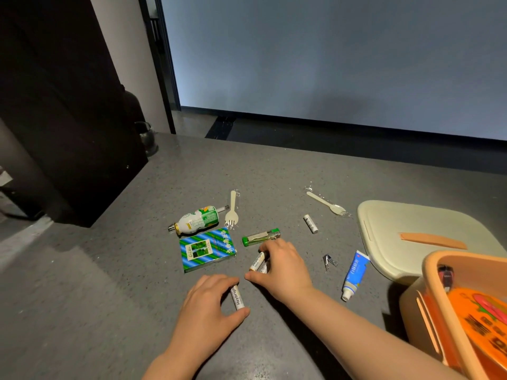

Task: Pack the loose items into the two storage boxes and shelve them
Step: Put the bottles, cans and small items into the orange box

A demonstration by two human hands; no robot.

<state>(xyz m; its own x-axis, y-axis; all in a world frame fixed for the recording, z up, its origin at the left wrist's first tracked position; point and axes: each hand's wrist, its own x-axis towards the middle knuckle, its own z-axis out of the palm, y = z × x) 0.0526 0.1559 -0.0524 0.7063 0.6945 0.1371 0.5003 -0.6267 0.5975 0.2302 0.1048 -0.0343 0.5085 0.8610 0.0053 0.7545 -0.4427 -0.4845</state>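
Observation:
My left hand pinches a white battery lying on the grey counter. My right hand closes on two more batteries just below a green lighter. Loose on the counter lie a blue-green card box, a small drink bottle, two wrapped plastic forks, another battery, a nail clipper and a blue tube. An orange storage box at the right holds an orange packet.
A cream box with its lid on stands behind the orange one, with an orange strip on top. A dark cabinet stands at the left, a dark glass jar beside it. The counter's far edge drops to a dark floor.

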